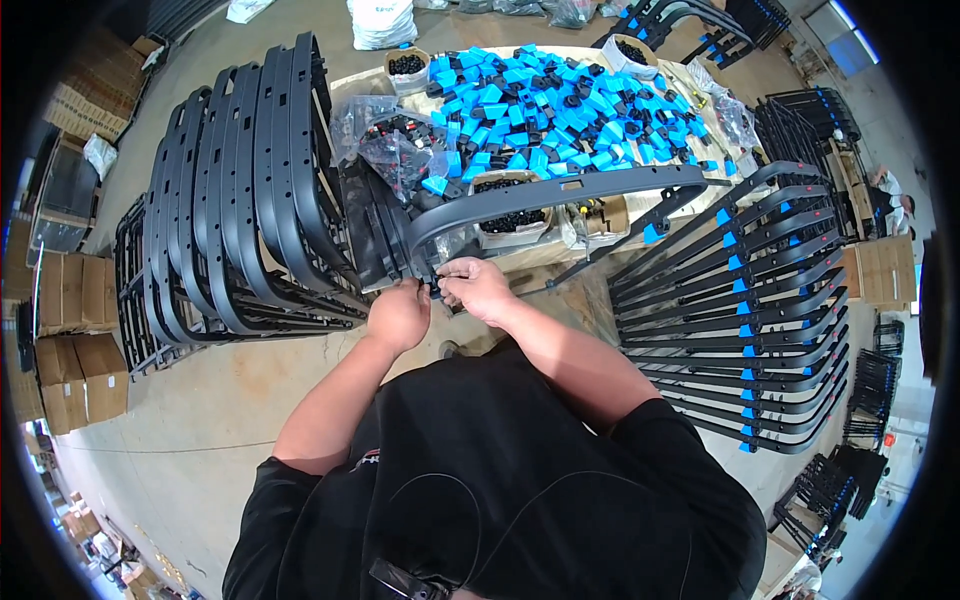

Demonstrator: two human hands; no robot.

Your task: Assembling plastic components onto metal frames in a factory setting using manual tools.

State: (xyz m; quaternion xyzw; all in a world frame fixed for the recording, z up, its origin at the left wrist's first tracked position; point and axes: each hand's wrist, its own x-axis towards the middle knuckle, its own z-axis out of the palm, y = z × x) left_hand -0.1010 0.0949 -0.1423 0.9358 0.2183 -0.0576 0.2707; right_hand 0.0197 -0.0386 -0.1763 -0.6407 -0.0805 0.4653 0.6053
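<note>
A curved black metal frame (560, 190) lies across the near side of a work table, its left bend reaching down toward me. At that near end, my left hand (400, 315) is closed against the frame, its thumb toward the right. My right hand (478, 290) pinches beside it, fingertips almost meeting the left thumb. Something small and dark sits between the fingertips, too covered to name. Just beyond the frame stands an open box of small black parts (510, 228). A heap of blue and black plastic pieces (560, 110) spreads over the table behind.
Similar black frames (230, 190) stand stacked close on my left. More frames with blue pieces (750, 330) are stacked on my right. Two containers of small black parts (407, 66) (632, 52) stand at the table's back. Cardboard boxes (75, 290) are piled at far left.
</note>
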